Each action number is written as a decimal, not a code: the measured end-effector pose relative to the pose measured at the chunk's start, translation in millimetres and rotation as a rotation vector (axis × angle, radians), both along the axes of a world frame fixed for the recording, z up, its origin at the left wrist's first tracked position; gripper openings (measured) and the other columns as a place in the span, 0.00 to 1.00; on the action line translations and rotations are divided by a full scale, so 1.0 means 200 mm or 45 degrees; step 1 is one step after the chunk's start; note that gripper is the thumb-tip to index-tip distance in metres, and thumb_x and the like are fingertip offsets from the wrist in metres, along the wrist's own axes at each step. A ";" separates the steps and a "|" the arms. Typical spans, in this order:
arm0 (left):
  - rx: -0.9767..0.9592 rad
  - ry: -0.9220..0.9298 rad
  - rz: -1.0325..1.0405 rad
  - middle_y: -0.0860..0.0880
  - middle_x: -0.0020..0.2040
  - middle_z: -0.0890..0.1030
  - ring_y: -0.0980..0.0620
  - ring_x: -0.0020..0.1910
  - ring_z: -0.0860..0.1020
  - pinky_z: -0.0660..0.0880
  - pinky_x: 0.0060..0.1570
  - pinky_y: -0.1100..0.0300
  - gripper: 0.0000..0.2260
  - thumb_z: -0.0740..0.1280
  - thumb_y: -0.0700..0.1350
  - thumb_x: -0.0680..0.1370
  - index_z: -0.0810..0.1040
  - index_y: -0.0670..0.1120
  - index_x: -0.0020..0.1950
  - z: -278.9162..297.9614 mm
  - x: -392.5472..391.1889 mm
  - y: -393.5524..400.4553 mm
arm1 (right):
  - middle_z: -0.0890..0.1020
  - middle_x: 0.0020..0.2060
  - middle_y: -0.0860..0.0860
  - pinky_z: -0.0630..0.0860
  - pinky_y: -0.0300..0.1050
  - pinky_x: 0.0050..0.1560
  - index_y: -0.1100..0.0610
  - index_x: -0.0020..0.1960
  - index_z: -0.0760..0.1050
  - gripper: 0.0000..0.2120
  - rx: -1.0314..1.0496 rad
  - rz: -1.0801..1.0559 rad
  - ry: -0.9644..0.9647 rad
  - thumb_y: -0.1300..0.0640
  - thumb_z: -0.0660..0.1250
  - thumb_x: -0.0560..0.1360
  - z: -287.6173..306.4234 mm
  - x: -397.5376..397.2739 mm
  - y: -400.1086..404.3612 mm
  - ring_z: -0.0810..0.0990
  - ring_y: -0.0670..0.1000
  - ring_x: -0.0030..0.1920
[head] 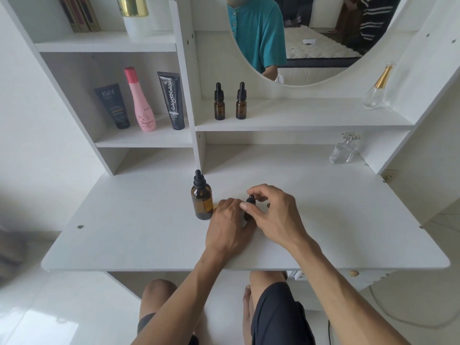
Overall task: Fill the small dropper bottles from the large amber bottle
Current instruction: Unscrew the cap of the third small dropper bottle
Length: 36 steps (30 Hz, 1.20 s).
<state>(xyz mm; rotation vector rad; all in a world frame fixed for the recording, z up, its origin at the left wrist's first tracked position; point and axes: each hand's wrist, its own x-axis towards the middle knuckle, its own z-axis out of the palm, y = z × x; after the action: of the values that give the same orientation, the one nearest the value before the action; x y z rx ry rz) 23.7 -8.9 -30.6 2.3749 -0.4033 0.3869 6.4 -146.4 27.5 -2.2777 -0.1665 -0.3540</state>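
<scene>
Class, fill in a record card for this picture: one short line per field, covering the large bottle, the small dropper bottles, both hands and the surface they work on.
large amber bottle: upright on the white desk, dropper cap on
small dropper bottle in hand: on the desk, right of the large bottle
left hand: wrapped round that small bottle's body
right hand: fingertips at its black dropper cap
spare dropper bottles: two, capped, on the shelf below the mirror, left one, right one

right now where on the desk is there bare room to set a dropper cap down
Free: the desk right of the right hand, up to the clear glass bottle; also the stretch left of the large amber bottle. Crowded: the middle, where both hands work a small dropper bottle beside the left hand.
</scene>
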 end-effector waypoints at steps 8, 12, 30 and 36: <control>-0.108 0.010 -0.035 0.48 0.42 0.81 0.49 0.42 0.73 0.71 0.41 0.54 0.16 0.62 0.55 0.73 0.78 0.43 0.47 0.02 0.00 0.01 | 0.84 0.44 0.47 0.68 0.23 0.42 0.55 0.50 0.83 0.09 0.007 -0.004 0.014 0.56 0.77 0.72 0.02 0.02 0.01 0.80 0.45 0.44; -0.129 0.035 -0.011 0.48 0.41 0.81 0.48 0.43 0.73 0.71 0.42 0.54 0.15 0.64 0.55 0.73 0.77 0.43 0.45 0.02 0.00 0.00 | 0.85 0.44 0.48 0.67 0.23 0.42 0.55 0.51 0.83 0.08 -0.023 0.018 0.030 0.56 0.76 0.72 0.02 0.04 0.00 0.81 0.46 0.44; -0.128 0.066 0.015 0.48 0.41 0.80 0.48 0.43 0.73 0.70 0.41 0.54 0.15 0.63 0.56 0.73 0.76 0.44 0.42 0.04 -0.02 0.00 | 0.85 0.48 0.45 0.70 0.22 0.50 0.52 0.59 0.81 0.15 -0.040 0.124 0.125 0.61 0.73 0.73 0.06 0.04 -0.03 0.81 0.40 0.47; -0.121 0.050 0.035 0.48 0.39 0.78 0.48 0.42 0.72 0.68 0.39 0.54 0.11 0.71 0.50 0.75 0.73 0.46 0.40 0.04 -0.02 0.00 | 0.83 0.48 0.47 0.69 0.23 0.46 0.52 0.57 0.81 0.15 -0.011 0.105 0.108 0.59 0.76 0.72 0.06 0.05 -0.03 0.81 0.43 0.47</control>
<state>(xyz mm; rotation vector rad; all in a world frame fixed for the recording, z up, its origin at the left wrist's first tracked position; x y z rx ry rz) 20.2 -9.8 -23.6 2.2937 -0.3274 0.3639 16.9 -152.4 40.2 -2.2818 -0.2181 -0.2133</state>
